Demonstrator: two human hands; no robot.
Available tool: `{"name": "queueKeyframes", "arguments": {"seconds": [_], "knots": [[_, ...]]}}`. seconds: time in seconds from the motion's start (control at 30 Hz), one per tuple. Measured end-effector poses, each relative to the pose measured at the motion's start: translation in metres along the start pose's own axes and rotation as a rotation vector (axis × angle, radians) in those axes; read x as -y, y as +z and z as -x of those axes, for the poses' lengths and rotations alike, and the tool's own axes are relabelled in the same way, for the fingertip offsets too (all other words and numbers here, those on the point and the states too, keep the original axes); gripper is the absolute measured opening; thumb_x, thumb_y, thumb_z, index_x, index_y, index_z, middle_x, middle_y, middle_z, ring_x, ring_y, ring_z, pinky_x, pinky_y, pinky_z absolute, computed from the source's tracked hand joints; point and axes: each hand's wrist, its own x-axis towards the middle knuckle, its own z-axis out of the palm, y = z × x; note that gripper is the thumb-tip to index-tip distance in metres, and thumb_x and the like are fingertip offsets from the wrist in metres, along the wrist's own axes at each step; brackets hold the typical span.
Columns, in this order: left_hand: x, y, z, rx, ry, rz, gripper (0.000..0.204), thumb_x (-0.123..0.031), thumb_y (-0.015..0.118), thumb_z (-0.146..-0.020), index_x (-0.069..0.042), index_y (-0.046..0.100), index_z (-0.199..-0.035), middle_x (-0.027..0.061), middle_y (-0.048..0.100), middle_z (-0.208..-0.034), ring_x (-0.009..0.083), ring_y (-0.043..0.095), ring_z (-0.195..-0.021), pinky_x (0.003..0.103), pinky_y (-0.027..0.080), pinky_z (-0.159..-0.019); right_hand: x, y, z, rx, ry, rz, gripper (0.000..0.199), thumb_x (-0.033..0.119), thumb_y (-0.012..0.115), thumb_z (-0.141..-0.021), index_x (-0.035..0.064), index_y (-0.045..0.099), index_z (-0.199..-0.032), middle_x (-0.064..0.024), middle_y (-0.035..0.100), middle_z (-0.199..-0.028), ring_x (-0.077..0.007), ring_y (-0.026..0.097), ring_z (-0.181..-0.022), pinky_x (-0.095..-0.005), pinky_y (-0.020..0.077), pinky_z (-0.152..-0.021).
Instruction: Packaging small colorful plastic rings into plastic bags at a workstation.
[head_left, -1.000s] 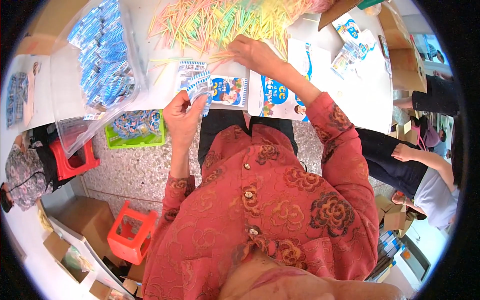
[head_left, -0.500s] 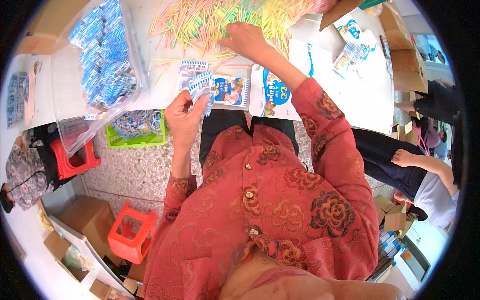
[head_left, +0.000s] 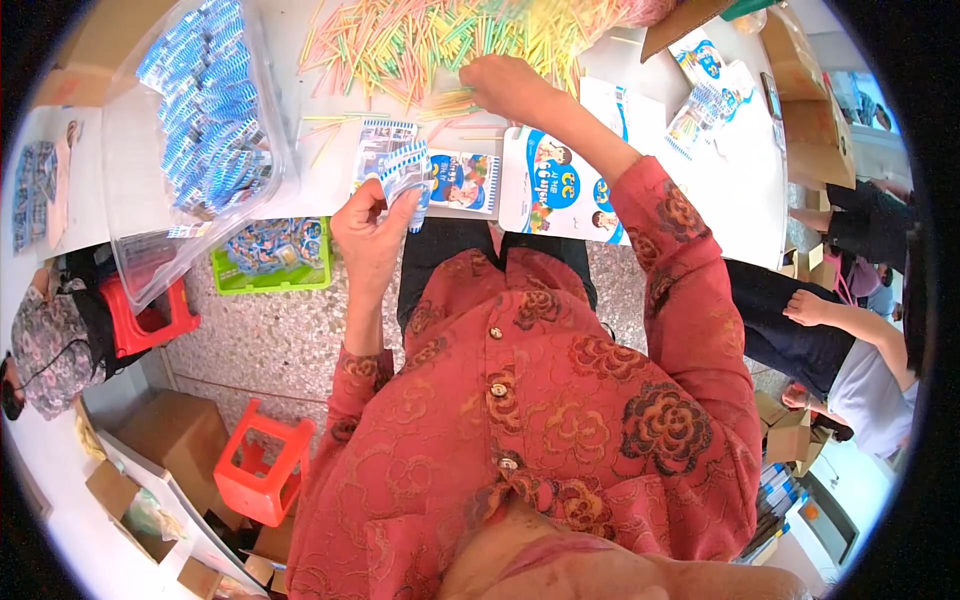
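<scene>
Left hand (head_left: 368,228), 10 o'clock: thumb and fingers clamped on a bent blue-striped wrapper (head_left: 407,172), one layer or several unclear, by the table's (head_left: 735,205) near edge. Right hand (head_left: 508,88), 12 o'clock, at the near fringe of the loose pastel sticks (head_left: 385,48); fingertips hidden, can't tell if together on one. Risk: too tight a pinch could crease the wrapper; a careless sweep could scatter sticks. Containers: green basket (head_left: 275,286), between 9 and 10, holds printed packets (head_left: 272,248); clear tray (head_left: 282,140), 10, heaped with blue-striped packets (head_left: 210,110).
</scene>
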Motion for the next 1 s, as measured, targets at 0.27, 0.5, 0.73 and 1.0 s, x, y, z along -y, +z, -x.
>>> {"name": "queueKeyframes", "arguments": {"seconds": [0.27, 0.5, 0.73, 1.0], "knots": [[0.002, 0.002, -0.001, 0.015, -0.012, 0.000, 0.015, -0.006, 0.070, -0.079, -0.003, 0.057, -0.071, -0.0075, 0.047, -0.065, 0.0008, 0.036, -0.059, 0.017, 0.030, -0.051, 0.021, -0.008, 0.025, 0.004, -0.131, -0.084, 0.028, 0.005, 0.062, -0.070, -0.0007, 0.056, -0.097, -0.0143, 0.056, -0.093, -0.0327, 0.058, -0.089, -0.0414, 0.0477, -0.077], [0.000, 0.002, 0.000, 0.024, -0.019, -0.026, 0.009, -0.005, 0.069, -0.079, -0.002, 0.061, -0.077, -0.0062, 0.052, -0.069, 0.0007, 0.039, -0.061, 0.017, 0.032, -0.053, 0.038, 0.000, 0.012, -0.047, -0.187, 0.044, 0.025, 0.001, 0.064, -0.066, -0.0020, 0.054, -0.089, -0.0163, 0.058, -0.085, -0.0320, 0.060, -0.087, -0.0371, 0.0509, -0.071], [-0.007, 0.003, 0.002, 0.009, -0.011, 0.000, 0.009, -0.003, 0.068, -0.080, 0.001, 0.064, -0.086, -0.0042, 0.057, -0.075, 0.0013, 0.045, -0.064, 0.017, 0.037, -0.057, 0.046, 0.015, 0.014, -0.125, -0.119, 0.106, 0.015, 0.002, 0.058, -0.071, 0.0004, 0.061, -0.085, -0.0155, 0.062, -0.083, -0.0329, 0.062, -0.082, -0.0392, 0.0516, -0.070], [-0.005, -0.003, 0.004, 0.012, -0.039, -0.024, 0.010, -0.003, 0.068, -0.080, 0.002, 0.064, -0.087, -0.0032, 0.058, -0.077, 0.0017, 0.046, -0.067, 0.017, 0.039, -0.060, 0.009, -0.005, 0.032, -0.458, 0.023, -0.375, 0.013, 0.012, 0.056, -0.083, 0.0012, 0.061, -0.090, -0.0167, 0.061, -0.076, -0.0299, 0.061, -0.068, -0.0362, 0.0478, -0.061]]}}
